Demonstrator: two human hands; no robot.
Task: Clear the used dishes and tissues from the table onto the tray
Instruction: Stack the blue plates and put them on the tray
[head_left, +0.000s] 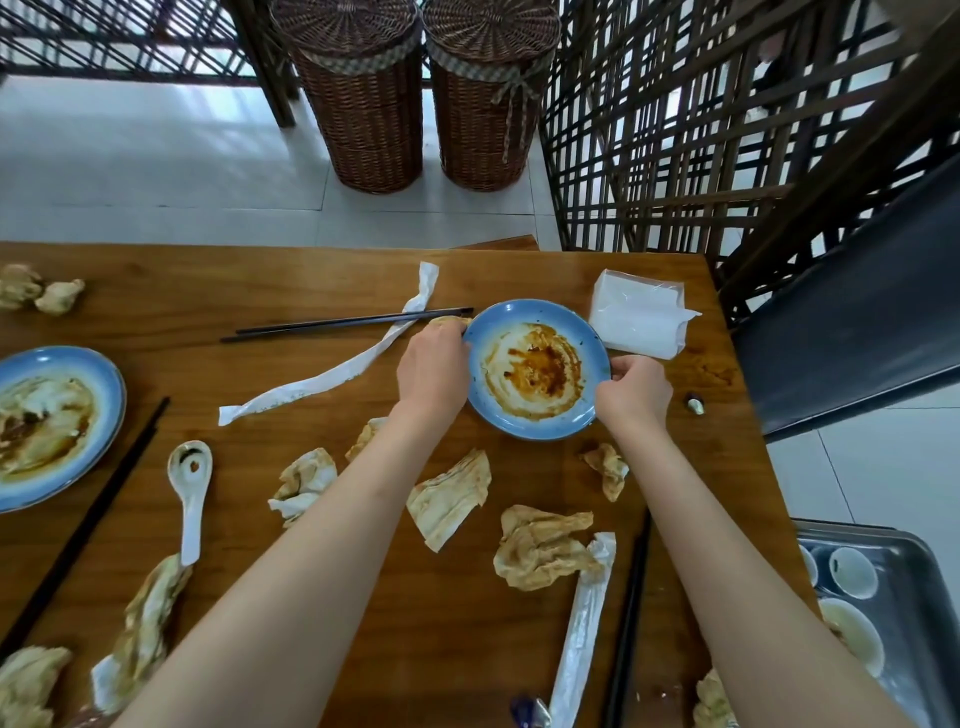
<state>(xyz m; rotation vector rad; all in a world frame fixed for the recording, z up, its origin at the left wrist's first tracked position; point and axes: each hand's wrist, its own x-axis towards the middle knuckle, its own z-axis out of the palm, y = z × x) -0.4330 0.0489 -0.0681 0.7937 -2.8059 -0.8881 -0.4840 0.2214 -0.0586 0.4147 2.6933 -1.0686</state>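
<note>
A blue plate (537, 369) smeared with brown sauce sits at the far right of the wooden table (208, 291). My left hand (434, 364) grips its left rim and my right hand (635, 392) pinches its right rim. A second dirty blue plate (52, 421) lies at the left edge. Several stained crumpled tissues (540, 545) are scattered across the near half of the table. A white spoon (191, 493) lies near the left plate. The metal tray (904, 582) at the lower right holds small white bowls (852, 571).
Black chopsticks (343, 325) and a long paper sleeve (332, 371) lie left of the held plate. More chopsticks (626, 623) and a wrapper (582, 634) are near the right front. A clean tissue pack (636, 312) sits at the far right corner. Two wicker baskets (363, 104) stand beyond.
</note>
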